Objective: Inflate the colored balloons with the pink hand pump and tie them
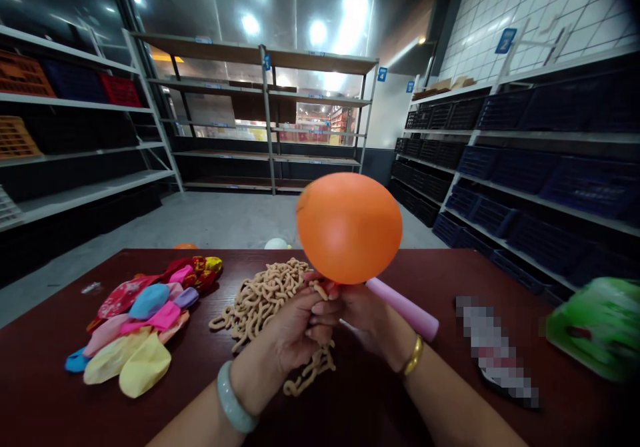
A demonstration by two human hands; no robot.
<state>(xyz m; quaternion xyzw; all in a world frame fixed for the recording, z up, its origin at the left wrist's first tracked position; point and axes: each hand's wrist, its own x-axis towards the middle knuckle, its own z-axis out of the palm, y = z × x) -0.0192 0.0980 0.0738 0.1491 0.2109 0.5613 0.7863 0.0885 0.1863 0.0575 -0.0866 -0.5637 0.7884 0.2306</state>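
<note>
An inflated orange balloon (pixel 349 228) stands above my two hands, with its neck down between them. My left hand (pixel 305 320), closed, has its fingers at the neck; a short beige piece shows by its fingertips. My right hand (pixel 363 310) is closed at the neck from the other side. The knuckles hide the neck itself. Behind and below my left hand lies a heap of beige, knobbly cord-like loops (pixel 270 293), with some strands (pixel 315 367) under the wrist. A pink cylinder (pixel 405 310) lies just beyond my right hand, partly covered by it.
Deflated balloons (pixel 150 320) in several colours lie at the left of the dark red table (pixel 210 413). A pixelated object (pixel 493 347) and a green plastic bag (pixel 595 327) are at the right. Shelves with crates (pixel 520 187) line the room; a white round thing (pixel 277 243) shows past the far edge.
</note>
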